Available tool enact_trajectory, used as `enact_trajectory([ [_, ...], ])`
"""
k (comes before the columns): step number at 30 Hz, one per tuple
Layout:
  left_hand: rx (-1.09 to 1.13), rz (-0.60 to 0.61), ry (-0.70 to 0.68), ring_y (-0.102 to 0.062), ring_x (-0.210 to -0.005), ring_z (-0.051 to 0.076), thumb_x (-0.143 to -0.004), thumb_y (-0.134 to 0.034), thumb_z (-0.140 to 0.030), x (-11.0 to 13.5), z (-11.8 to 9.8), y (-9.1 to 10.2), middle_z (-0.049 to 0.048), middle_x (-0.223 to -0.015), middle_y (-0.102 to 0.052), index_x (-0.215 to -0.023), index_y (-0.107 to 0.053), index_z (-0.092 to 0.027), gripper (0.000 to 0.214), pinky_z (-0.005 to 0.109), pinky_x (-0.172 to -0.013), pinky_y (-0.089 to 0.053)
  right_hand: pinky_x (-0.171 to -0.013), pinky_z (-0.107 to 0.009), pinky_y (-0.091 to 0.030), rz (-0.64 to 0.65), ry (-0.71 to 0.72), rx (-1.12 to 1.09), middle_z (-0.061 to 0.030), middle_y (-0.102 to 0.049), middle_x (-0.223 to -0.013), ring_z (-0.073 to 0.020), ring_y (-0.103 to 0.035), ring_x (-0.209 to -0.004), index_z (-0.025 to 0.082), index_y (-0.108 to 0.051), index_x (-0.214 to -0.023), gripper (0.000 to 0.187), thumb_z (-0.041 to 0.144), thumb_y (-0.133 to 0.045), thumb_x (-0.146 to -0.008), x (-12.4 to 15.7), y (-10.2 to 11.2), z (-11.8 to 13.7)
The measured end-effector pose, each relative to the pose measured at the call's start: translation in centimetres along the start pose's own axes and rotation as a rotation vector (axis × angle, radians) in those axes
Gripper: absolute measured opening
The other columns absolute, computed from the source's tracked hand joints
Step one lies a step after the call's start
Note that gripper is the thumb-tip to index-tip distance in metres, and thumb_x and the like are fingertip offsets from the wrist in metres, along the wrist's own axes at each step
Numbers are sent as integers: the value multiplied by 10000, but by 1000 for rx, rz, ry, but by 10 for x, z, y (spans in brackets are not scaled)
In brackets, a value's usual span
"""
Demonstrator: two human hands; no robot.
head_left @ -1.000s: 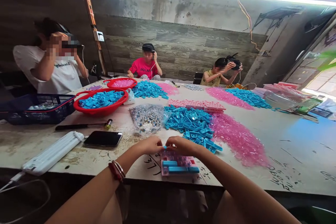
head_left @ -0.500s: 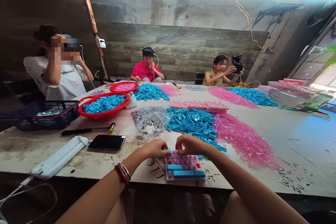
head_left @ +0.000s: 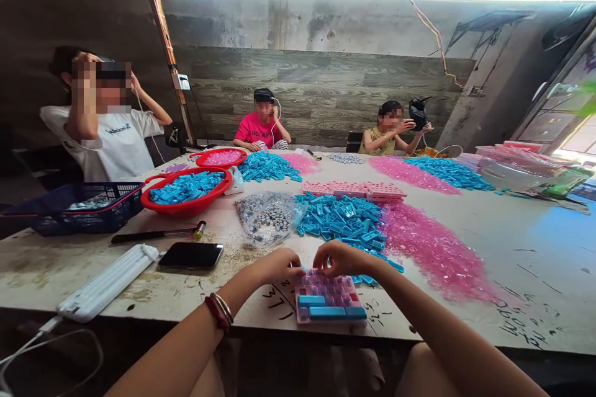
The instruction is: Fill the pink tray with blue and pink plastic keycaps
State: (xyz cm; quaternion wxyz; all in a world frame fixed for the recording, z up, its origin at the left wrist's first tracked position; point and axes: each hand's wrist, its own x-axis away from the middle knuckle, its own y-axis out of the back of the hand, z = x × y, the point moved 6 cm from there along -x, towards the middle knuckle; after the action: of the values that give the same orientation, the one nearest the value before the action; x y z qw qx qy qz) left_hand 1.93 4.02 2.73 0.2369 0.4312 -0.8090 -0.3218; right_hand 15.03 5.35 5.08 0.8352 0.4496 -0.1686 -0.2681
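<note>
A pink tray (head_left: 331,321) of small slots lies at the near table edge in front of me. Long blue plastic pieces (head_left: 327,312) fill part of its near rows, and clear pink pieces (head_left: 331,288) sit farther back. At its far left corner my left hand (head_left: 279,265) is closed, fingertips pinched at a blue plastic piece that is mostly hidden. My right hand (head_left: 343,257) bends over the far edge, thumb and fingers pressed together; whatever they grip is hidden. Just beyond the hands spreads a pile of blue pieces (head_left: 342,220).
Pink pieces (head_left: 433,251) are heaped at right, with pink trays (head_left: 354,190) behind. A bag of beads (head_left: 267,217), a phone (head_left: 190,255), a hammer (head_left: 161,234), a white lamp-like bar (head_left: 109,282), red baskets (head_left: 186,206) and a navy basket (head_left: 79,223) lie left. Several people sit opposite.
The view has shifted slightly. My hands stay at the tray's far edge, with small finger movements. At left, the person's hands shift on their headset.
</note>
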Motion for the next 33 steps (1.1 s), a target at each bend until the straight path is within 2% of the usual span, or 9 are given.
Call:
enact_trajectory([
  [5,326,105,126,-525,-607,136,-733,-573,-484,2,9,-9,-8,-629,-560,-752,-600,-129,357,248,-599,-402,-597,-219,-467,-108,41,18,-13,-666,-739,-112,-581,-634,155,-702,-795,205,66,-601,-640,5,13,9],
  [9,622,121,175,-541,-622,111,-651,-616,-542,2,10,-16,-27,-664,-534,-768,-516,-141,430,254,-643,-429,-641,-237,-459,-167,88,59,-19,-651,-764,-128,-570,-686,162,-682,-811,169,102,-620,-667,5,18,16],
  [11,722,93,193,-542,-628,103,-600,-664,-522,2,8,-18,-33,-679,-526,-769,-494,-144,447,257,-662,-432,-684,-261,-458,-202,79,74,-44,-651,-829,-156,-575,-760,163,-669,-879,185,200,-650,-700,4,18,16],
  [13,790,68,203,-542,-627,100,-558,-704,-483,1,6,-19,-32,-685,-528,-761,-497,-142,447,263,-672,-432,-695,-274,-452,-193,36,58,-72,-649,-900,-177,-577,-803,156,-651,-960,292,360,-632,-751,2,13,13],
  [15,836,52,207,-543,-623,102,-528,-731,-439,1,5,-20,-26,-683,-535,-750,-517,-137,432,271,-678,-434,-611,-254,-427,-92,-30,25,-67,-654,-837,-168,-574,-720,148,-656,-946,385,487,-528,-815,-1,2,7],
  [17,866,45,216,-545,-613,108,-520,-739,-422,0,5,-20,-22,-663,-537,-726,-530,-134,411,280,-675,-434,-510,-237,-354,8,-69,23,-40,-629,-689,-146,-528,-603,143,-667,-837,474,549,-422,-854,-4,-9,2],
  [21,921,79,215,-553,-621,106,-552,-744,-394,1,6,-19,-18,-669,-553,-728,-555,-130,370,283,-695,-432,-472,-244,-253,-28,-139,46,-18,-567,-597,-118,-439,-528,141,-611,-681,493,569,-421,-838,-9,-11,-4],
  [30,935,238,118,-548,-665,97,-639,-726,-369,4,3,-18,-11,-738,-565,-809,-591,-124,327,283,-732,-408,-462,-228,-249,37,-261,-197,14,-470,-567,-94,-368,-509,151,-536,-626,418,554,-512,-737,-11,-18,-7],
  [33,902,236,125,-539,-664,95,-680,-693,-346,4,3,-19,-7,-735,-560,-796,-583,-120,277,279,-726,-399,-448,-227,-233,30,-301,-277,34,-425,-530,-80,-336,-476,152,-524,-600,425,566,-550,-692,-14,-24,-16],
])
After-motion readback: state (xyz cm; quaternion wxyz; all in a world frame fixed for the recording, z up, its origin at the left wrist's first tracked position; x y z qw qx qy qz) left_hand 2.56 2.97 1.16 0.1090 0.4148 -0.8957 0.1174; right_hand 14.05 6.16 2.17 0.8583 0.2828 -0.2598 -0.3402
